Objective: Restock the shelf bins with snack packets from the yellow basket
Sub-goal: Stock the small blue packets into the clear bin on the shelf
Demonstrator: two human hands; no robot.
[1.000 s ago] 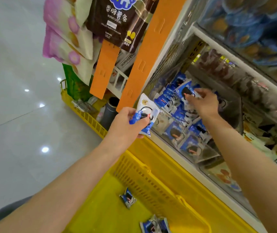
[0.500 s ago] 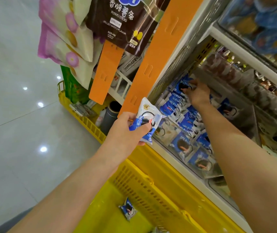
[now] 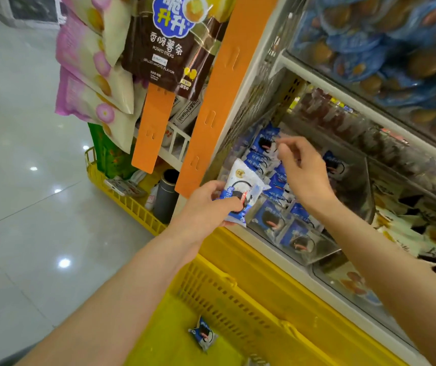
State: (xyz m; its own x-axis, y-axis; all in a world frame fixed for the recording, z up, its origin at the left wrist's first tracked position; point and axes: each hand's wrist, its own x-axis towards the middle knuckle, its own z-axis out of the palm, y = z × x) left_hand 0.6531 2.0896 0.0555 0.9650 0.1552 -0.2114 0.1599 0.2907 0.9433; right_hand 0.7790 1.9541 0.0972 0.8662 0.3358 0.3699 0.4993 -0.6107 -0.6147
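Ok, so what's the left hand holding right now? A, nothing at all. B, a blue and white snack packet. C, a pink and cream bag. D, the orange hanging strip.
B: the left hand pinches a blue and white snack packet, thumb across its front, just in front of the clear shelf bin.

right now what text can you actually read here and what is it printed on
"脆升升": brown hanging bag, top logo.
"香脆薯条": same bag.
"POTATO STICKS": same bag.
"GRILLED WAGYU FLAVOR": same bag.
Blue packets in the shelf bin and the packet held by the left hand: print too blurred to read.
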